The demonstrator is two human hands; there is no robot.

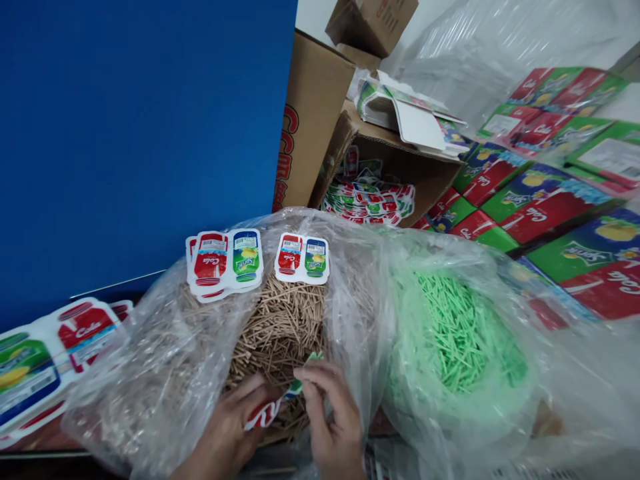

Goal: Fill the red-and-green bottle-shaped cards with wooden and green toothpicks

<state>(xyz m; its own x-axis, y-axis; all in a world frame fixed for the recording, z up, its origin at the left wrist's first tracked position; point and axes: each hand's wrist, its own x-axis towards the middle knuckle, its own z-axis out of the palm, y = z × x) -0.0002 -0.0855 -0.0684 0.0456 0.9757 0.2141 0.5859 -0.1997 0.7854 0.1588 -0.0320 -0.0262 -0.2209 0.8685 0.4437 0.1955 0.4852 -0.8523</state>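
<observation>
Tan sticks (280, 327), bright green sticks (460, 333), red-and-green cola cards (225, 261), blue panel (140, 133), brown cardboard box (315, 113)

Blue panel (140, 133): upright, filling the upper left.
Bag of green sticks (460, 340): clear plastic, open, right of centre.
Cola and Sprite cards (225, 260): two small stacks side by side, below the panel's lower right corner.
Card pile (45, 367): lower left corner.
Open cardboard box (430, 173): back centre, heaped with die-cut cards.
Printed carton sheets (550, 193): in rows along the right edge.
</observation>
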